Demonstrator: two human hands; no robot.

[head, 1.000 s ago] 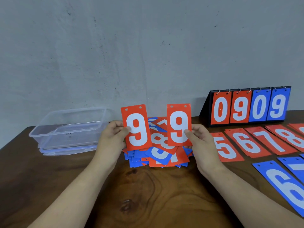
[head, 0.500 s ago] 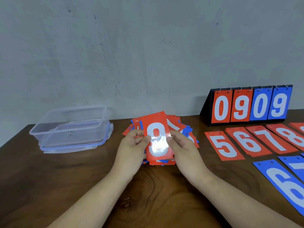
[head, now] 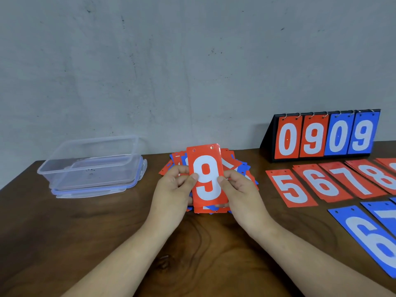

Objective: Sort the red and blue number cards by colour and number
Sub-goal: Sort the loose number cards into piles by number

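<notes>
Both hands, left hand [head: 171,189] and right hand [head: 237,194], pinch a glossy red 9 card [head: 206,176] by its side edges, white numeral upright, above the mixed red-and-blue pile [head: 240,168] on the table [head: 85,232].

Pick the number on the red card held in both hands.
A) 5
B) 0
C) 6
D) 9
D: the red card, pinched between the left hand and the right hand, shows a white 9.
</notes>
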